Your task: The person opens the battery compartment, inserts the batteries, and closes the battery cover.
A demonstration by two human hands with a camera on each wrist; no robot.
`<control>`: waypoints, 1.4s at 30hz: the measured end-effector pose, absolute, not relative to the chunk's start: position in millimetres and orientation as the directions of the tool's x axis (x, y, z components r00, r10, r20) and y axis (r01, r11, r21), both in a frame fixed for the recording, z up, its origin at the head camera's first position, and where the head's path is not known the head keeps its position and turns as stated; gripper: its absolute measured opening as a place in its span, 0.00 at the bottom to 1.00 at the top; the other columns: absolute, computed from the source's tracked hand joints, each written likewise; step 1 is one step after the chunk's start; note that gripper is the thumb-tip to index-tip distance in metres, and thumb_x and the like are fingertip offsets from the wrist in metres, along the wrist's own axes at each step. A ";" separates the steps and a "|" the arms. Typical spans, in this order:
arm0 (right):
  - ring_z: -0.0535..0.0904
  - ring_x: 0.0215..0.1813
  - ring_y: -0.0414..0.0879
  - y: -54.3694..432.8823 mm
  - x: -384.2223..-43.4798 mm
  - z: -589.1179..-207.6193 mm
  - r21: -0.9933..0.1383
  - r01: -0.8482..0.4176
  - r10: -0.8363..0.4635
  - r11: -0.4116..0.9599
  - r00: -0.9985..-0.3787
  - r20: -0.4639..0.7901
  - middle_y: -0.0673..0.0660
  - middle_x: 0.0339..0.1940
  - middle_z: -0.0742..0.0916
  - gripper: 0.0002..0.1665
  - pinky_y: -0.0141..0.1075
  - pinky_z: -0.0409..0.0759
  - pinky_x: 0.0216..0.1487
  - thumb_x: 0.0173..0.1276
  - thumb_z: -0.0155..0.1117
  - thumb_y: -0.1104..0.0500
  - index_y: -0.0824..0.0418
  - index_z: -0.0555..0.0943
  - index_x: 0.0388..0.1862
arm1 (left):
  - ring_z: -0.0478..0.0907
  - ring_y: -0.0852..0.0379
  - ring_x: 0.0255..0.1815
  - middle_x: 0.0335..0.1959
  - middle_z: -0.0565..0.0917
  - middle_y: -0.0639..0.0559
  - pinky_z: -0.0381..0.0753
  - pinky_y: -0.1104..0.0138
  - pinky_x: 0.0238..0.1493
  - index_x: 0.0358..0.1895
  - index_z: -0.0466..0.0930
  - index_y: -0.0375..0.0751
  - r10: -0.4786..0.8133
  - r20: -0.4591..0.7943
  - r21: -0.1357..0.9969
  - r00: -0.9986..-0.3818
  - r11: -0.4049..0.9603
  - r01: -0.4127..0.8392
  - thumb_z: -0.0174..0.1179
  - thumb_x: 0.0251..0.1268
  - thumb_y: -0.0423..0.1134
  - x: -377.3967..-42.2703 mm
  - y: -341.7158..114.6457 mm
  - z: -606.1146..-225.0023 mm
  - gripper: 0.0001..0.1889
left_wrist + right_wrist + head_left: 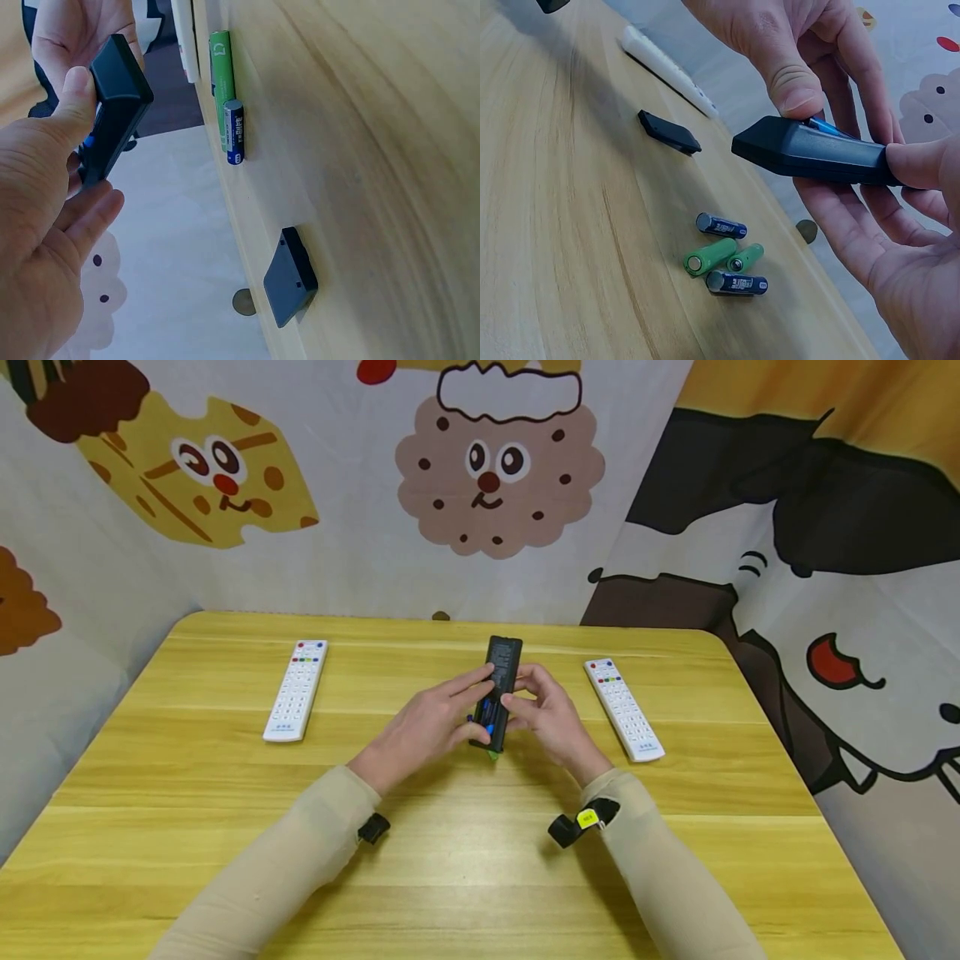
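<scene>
Both hands hold a black remote control (504, 652) above the table, its back towards the head view and its battery bay uncovered. Blue batteries (489, 710) show in the bay. My right hand (555, 714) grips the remote by its right side, thumb on the edge. From the left, my left hand (431, 722) holds it, and its thumb is at a blue battery (829, 127) near the lower end. On the table below lie two green batteries (709, 256) and two blue batteries (736, 283). A detached black battery cover (291, 279) lies apart from them.
A white remote (296, 691) lies on the wooden table (465, 893) to the left, and another white remote (624, 710) to the right. Behind the table hangs a cartoon-printed cloth (337, 577). Each wrist wears a strapped camera.
</scene>
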State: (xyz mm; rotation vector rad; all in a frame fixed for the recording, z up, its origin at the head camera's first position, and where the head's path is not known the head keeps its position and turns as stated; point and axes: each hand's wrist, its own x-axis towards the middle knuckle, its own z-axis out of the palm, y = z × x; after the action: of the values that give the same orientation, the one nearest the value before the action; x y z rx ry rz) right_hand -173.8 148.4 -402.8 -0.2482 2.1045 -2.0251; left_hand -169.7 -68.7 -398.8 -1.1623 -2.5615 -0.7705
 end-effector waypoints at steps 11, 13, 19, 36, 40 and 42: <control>0.87 0.42 0.47 146.8 -173.5 -403.3 -0.999 0.018 -0.260 0.045 -0.965 -0.029 0.64 0.54 0.80 0.21 0.42 0.90 0.43 0.80 0.56 0.67 0.65 0.69 0.68 | 0.76 0.45 0.69 0.78 0.68 0.43 0.81 0.64 0.63 0.71 0.74 0.32 0.599 0.391 0.423 -0.699 0.558 0.714 0.70 0.62 0.47 -168.0 -67.9 -398.7 0.36; 0.87 0.42 0.47 146.8 -173.7 -404.5 -0.999 0.017 -0.258 0.044 -0.966 -0.028 0.64 0.54 0.80 0.21 0.42 0.90 0.43 0.79 0.56 0.67 0.64 0.69 0.68 | 0.76 0.46 0.70 0.78 0.68 0.43 0.81 0.64 0.64 0.71 0.74 0.33 0.592 0.390 0.428 -0.705 0.561 0.708 0.70 0.62 0.47 -168.2 -67.3 -399.3 0.36; 0.87 0.42 0.47 147.9 -173.9 -406.9 -0.999 0.001 -0.250 0.043 -0.968 -0.011 0.64 0.53 0.80 0.21 0.41 0.90 0.42 0.79 0.56 0.68 0.64 0.70 0.68 | 0.75 0.46 0.71 0.77 0.69 0.45 0.80 0.63 0.65 0.71 0.74 0.34 0.577 0.399 0.447 -0.713 0.557 0.700 0.71 0.61 0.46 -170.0 -65.9 -401.6 0.36; 0.87 0.41 0.46 149.1 -174.5 -408.0 -1.000 -0.002 -0.239 0.017 -0.971 -0.003 0.63 0.52 0.79 0.21 0.41 0.90 0.41 0.79 0.56 0.68 0.65 0.69 0.68 | 0.72 0.47 0.73 0.78 0.68 0.48 0.77 0.62 0.68 0.71 0.75 0.35 0.564 0.412 0.507 -0.715 0.510 0.695 0.70 0.62 0.43 -173.3 -65.8 -406.1 0.33; 0.87 0.40 0.45 148.8 -174.0 -408.2 -1.000 -0.005 -0.241 0.013 -0.971 0.001 0.64 0.52 0.79 0.22 0.40 0.90 0.41 0.79 0.56 0.68 0.67 0.68 0.69 | 0.73 0.46 0.73 0.78 0.68 0.48 0.77 0.62 0.68 0.71 0.75 0.36 0.561 0.420 0.514 -0.714 0.501 0.696 0.70 0.62 0.42 -173.9 -65.9 -407.5 0.33; 0.87 0.40 0.44 149.0 -173.8 -408.3 -1.000 -0.006 -0.240 0.013 -0.971 0.002 0.64 0.52 0.79 0.22 0.39 0.90 0.41 0.79 0.55 0.68 0.67 0.68 0.69 | 0.73 0.46 0.72 0.78 0.68 0.48 0.78 0.62 0.67 0.71 0.75 0.36 0.560 0.420 0.513 -0.714 0.502 0.696 0.70 0.62 0.43 -173.8 -65.7 -407.7 0.33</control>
State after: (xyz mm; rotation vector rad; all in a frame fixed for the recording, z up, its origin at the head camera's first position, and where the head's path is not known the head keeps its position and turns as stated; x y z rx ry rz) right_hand -173.8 149.0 -408.3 -0.2597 2.1083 -2.0801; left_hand -173.8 -65.7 -407.7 -1.0786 -2.5454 -1.0064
